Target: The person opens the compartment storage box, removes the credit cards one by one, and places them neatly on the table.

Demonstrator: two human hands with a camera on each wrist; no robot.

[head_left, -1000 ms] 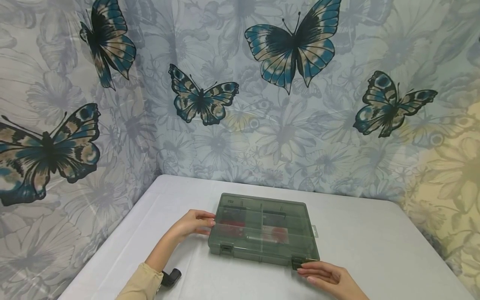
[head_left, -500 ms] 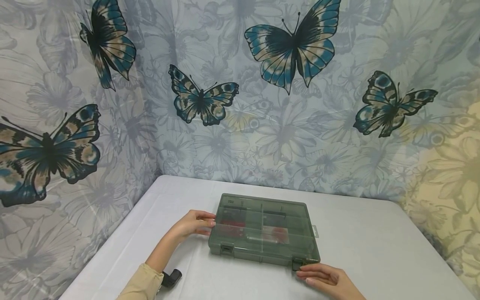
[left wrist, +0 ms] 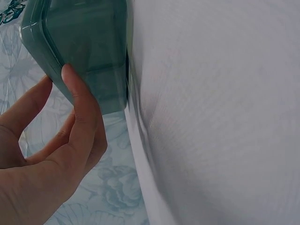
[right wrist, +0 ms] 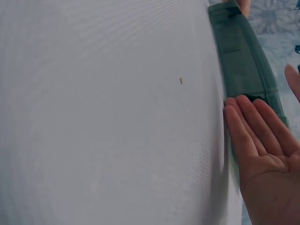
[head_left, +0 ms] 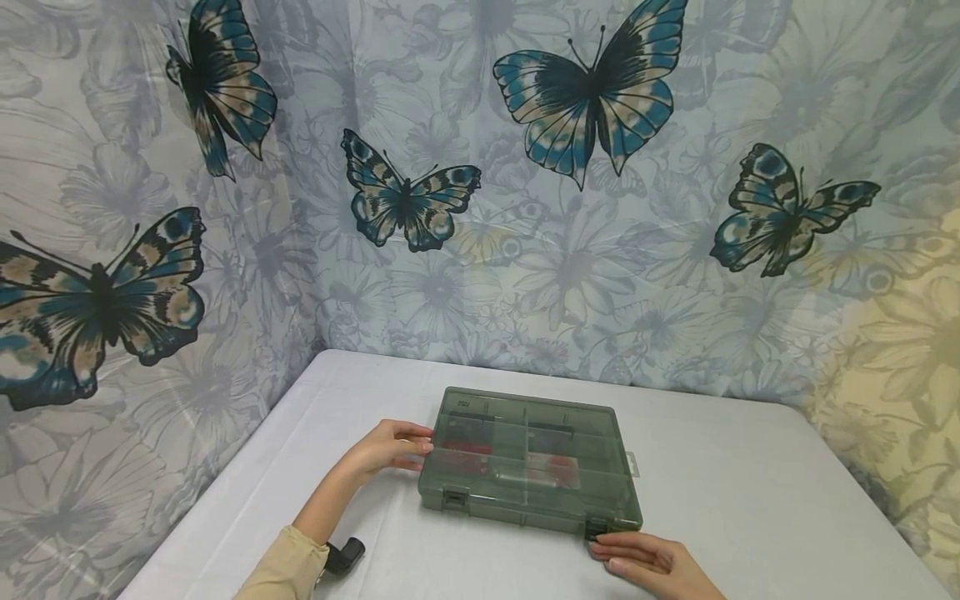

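Observation:
A green see-through compartment box (head_left: 540, 492) lies flat on the table with its lid down. Dark and red pieces (head_left: 465, 458) show through the lid. At its left side, the left hand (head_left: 386, 447) touches the wall and lid edge with its fingertips; the left wrist view shows the gently bent fingers (left wrist: 84, 105) at the box corner. At the front right latch (head_left: 596, 528), the right hand (head_left: 652, 562) lays its extended fingertips. In the right wrist view those fingers (right wrist: 265, 126) are straight against the front wall, with the thumb (right wrist: 293, 79) held apart from the box.
A white cloth covers the table (head_left: 720, 467). Near the left sleeve (head_left: 281, 562) lies a black object (head_left: 345, 556). The box has a second front latch (head_left: 454, 498) and a hanging tab (head_left: 632, 464) on its right. Butterfly-printed fabric (head_left: 600, 317) stands behind the table.
The right hand has moved slightly left and down at the front right latch. The left hand stays at the box's left side. The whole head view has shifted a little.

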